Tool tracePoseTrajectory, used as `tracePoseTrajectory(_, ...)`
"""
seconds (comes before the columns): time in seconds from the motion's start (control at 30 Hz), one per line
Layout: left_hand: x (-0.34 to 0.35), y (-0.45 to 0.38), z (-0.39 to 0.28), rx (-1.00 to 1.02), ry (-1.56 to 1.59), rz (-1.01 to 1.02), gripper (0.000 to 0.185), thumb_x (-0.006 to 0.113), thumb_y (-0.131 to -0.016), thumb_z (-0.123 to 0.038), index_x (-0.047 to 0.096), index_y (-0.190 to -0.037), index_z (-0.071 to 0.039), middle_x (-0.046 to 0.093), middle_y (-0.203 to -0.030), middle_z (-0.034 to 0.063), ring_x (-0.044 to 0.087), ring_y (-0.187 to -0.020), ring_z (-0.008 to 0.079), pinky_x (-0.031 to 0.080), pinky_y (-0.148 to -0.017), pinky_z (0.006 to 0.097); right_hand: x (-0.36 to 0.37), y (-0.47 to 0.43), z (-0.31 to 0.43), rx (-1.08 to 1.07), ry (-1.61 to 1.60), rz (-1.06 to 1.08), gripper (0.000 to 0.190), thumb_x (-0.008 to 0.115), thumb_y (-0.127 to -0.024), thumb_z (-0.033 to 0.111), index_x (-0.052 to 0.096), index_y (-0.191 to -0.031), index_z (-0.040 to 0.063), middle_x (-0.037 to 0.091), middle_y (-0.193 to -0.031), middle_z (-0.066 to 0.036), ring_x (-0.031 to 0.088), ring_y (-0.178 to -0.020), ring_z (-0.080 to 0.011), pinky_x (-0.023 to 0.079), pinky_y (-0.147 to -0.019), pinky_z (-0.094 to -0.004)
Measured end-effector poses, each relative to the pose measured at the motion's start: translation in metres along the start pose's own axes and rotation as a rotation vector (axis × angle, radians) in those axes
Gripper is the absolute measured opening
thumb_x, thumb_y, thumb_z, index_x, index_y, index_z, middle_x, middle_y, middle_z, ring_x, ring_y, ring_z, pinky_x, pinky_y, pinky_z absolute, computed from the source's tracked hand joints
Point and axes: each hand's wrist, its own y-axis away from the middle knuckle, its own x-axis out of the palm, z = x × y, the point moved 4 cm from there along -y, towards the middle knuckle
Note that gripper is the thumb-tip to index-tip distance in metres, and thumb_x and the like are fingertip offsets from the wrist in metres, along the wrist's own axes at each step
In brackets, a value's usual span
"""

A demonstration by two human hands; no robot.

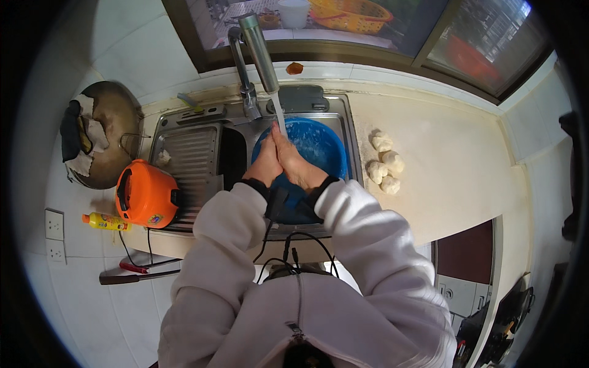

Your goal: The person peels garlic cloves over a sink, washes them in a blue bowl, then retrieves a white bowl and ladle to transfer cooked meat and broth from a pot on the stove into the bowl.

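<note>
My left hand [265, 159] and my right hand [297, 162] are pressed palm to palm, fingertips pointing away from me. A stream of running water [279, 112] falls from the faucet's steel spout [260, 53] onto the fingertips. I see nothing held, but the space between the palms is hidden. Under the hands a blue plastic basin [339, 152] with water in it stands in the stainless steel sink [352, 138]. My forearms cover part of the basin's near side.
Several pale dough-like lumps [392, 162] lie on the counter [453, 156] at right. To the left, an orange rice cooker [149, 195] stands at the ribbed drainboard [195, 156]. A yellow bottle [105, 221] and a large round pan [120, 110] are beyond it. Black cables [317, 241] hang before me.
</note>
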Motion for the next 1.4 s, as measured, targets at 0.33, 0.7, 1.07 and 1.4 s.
tracePoseTrajectory(0.33, 0.000, -0.008, 0.016, -0.364, 0.162, 0.358, 0.050, 0.048, -0.101, -0.049, 0.050, -0.135, -0.012, 0.052, -0.142, 0.0094, 0.047, -0.133, 0.0313, 0.038, -0.105, 0.0563, -0.041, -0.006, 0.001, -0.174, 1.021, -0.218, 0.061, 0.038, -0.100, 0.051, 0.044, -0.146, 0.013, 0.022, -0.161, -0.017, 0.017, -0.147, -0.0433, 0.007, -0.118, -0.0600)
tracePoseTrajectory(0.7, 0.072, 0.023, 0.110, -0.573, -0.645, 0.242, 0.092, 0.067, -0.092, -0.039, 0.009, -0.159, -0.014, 0.027, -0.154, 0.0234, 0.043, -0.128, 0.0475, 0.052, -0.090, 0.0525, -0.317, 0.155, 0.046, 0.257, 1.074, -0.788, 0.088, 0.065, -0.080, 0.066, 0.034, -0.153, 0.029, 0.032, -0.153, -0.024, 0.032, -0.135, -0.0484, 0.036, -0.108, -0.0544)
tracePoseTrajectory(1.07, 0.095, -0.023, 0.189, -0.476, -0.258, -0.026, 0.052, 0.053, -0.101, -0.035, 0.026, -0.142, -0.018, 0.045, -0.139, 0.0126, 0.054, -0.119, 0.0367, 0.055, -0.076, 0.0597, -0.247, 0.111, -0.027, -0.022, 0.338, -0.933, 0.057, 0.061, -0.096, 0.032, 0.036, -0.143, 0.008, 0.034, -0.133, -0.030, 0.055, -0.110, -0.0399, 0.050, -0.090, -0.0452)
tracePoseTrajectory(1.4, -0.052, -0.011, 0.098, -0.248, -0.127, -0.158, 0.038, 0.059, -0.098, -0.041, 0.056, -0.124, -0.014, 0.063, -0.117, 0.0088, 0.065, -0.105, 0.0277, 0.056, -0.082, 0.0502, -0.114, -0.005, -0.078, 0.055, -0.160, -0.287, 0.027, 0.055, -0.099, 0.017, 0.061, -0.121, 0.001, 0.065, -0.113, -0.012, 0.063, -0.101, -0.0238, 0.053, -0.087, -0.0366)
